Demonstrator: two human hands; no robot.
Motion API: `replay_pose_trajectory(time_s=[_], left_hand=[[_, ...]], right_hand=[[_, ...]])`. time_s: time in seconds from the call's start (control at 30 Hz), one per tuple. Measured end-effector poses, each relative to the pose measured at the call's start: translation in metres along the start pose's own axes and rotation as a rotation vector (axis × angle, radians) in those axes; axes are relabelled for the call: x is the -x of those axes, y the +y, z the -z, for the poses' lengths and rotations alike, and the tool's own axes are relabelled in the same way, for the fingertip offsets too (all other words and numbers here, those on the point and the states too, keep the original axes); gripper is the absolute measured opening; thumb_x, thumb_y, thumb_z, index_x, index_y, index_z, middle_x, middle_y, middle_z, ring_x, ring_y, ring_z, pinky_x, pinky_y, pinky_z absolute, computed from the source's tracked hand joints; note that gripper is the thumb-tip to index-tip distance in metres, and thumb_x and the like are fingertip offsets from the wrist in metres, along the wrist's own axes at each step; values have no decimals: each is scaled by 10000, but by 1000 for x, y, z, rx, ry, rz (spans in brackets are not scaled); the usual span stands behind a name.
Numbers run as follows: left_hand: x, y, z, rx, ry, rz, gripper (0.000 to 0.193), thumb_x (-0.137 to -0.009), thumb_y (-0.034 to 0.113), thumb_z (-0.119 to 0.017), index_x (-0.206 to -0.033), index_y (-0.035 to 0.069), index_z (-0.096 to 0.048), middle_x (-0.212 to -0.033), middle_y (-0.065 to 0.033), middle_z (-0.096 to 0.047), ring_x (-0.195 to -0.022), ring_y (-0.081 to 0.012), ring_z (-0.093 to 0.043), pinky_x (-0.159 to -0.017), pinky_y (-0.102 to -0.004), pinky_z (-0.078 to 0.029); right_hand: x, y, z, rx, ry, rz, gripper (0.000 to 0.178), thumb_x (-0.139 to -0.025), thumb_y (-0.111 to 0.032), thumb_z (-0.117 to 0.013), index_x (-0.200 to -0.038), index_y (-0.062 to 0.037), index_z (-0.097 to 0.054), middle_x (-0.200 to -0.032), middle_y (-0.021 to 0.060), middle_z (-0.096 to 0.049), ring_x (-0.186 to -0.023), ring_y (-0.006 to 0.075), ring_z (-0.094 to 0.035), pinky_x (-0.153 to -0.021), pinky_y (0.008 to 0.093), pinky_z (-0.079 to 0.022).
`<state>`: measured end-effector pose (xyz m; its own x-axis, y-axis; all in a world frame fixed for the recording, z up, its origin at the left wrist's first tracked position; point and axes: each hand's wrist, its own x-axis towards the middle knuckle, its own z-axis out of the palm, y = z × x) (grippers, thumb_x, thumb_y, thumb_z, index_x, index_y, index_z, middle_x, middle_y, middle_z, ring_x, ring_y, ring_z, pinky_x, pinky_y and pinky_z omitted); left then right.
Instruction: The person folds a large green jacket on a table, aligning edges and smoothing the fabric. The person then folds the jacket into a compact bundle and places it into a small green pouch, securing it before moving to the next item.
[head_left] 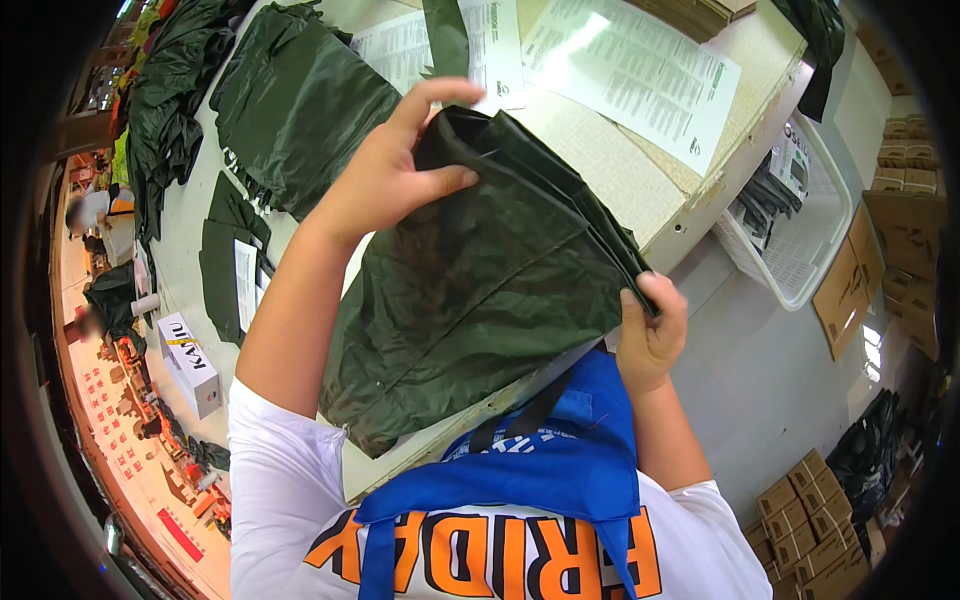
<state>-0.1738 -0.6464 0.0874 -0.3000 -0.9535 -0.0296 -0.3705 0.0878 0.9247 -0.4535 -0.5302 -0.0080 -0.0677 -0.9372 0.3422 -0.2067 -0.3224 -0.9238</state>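
Note:
A dark green piece of thin, shiny folded fabric hangs between my hands, with several layers along its upper right edge. My left hand grips its upper left corner, thumb on the near face and index finger stretched past the edge; the other fingers are hidden behind the cloth. At the right corner, my right hand pinches the layered edge between thumb and fingers. A seam runs slantwise over the near face. The lower part of the fabric rests at the table's near edge, against my blue apron.
A stack of dark green fabric lies on the pale table at the far left. Printed sheets lie at the back. A white box stands at left. Right of the table are a white basket and cardboard boxes.

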Motion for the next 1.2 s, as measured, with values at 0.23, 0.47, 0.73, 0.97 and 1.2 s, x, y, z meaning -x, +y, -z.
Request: replay_pose_trajectory(time_s=[0.23, 0.47, 0.73, 0.97, 1.2], left_hand=[[-9, 5, -5, 47, -5, 155, 624, -790, -31, -620, -1364, 117, -425, -1120, -20, -588, -989, -91, -536, -918, -250, -420], [-4, 32, 18, -4, -365, 367, 382, -743, 6, -647, -1124, 41, -636, -1083, -19, -622, -998, -102, -549, -922, -254, -423], [-15, 51, 18, -791, -605, 271, 263, -683, 109, -706, -928, 16, -692, -1045, -130, -614, -1019, -283, -555, -909, -320, -440], [-35, -53, -3, -200, -552, 383, 226, -842, 169, -650, -1020, 31, -633, -994, -41, -635, -978, -142, -550, -886, -298, -424], [-19, -93, -26, -353, -159, 242, 440, -744, 251, -766, -1092, 88, -549, -1027, -154, -622, -995, -317, -598, -854, -367, -468]], right_hand=[[-9, -21, -20, -788, 390, -747, 413, -929, -9, -541, -1305, -70, -380, -1108, 73, -524, -957, 127, -523, -883, 274, -420], [-17, -46, -7, -529, -56, -741, 395, -802, -69, -719, -1174, -18, -596, -1252, 81, -501, -1041, 152, -521, -944, 283, -407], [-29, -35, 16, 21, -543, -493, 245, -782, -106, -718, -1000, -1, -673, -1050, 129, -598, -922, 247, -579, -864, 328, -448], [-38, -4, -3, 414, -517, -621, 271, -927, -247, -581, -1049, -7, -553, -827, 176, -633, -804, 327, -616, -736, 401, -476], [-65, -34, -39, 785, -234, 168, 250, -912, -270, -587, -1030, -52, -550, -887, 166, -662, -943, 375, -597, -810, 461, -462]])
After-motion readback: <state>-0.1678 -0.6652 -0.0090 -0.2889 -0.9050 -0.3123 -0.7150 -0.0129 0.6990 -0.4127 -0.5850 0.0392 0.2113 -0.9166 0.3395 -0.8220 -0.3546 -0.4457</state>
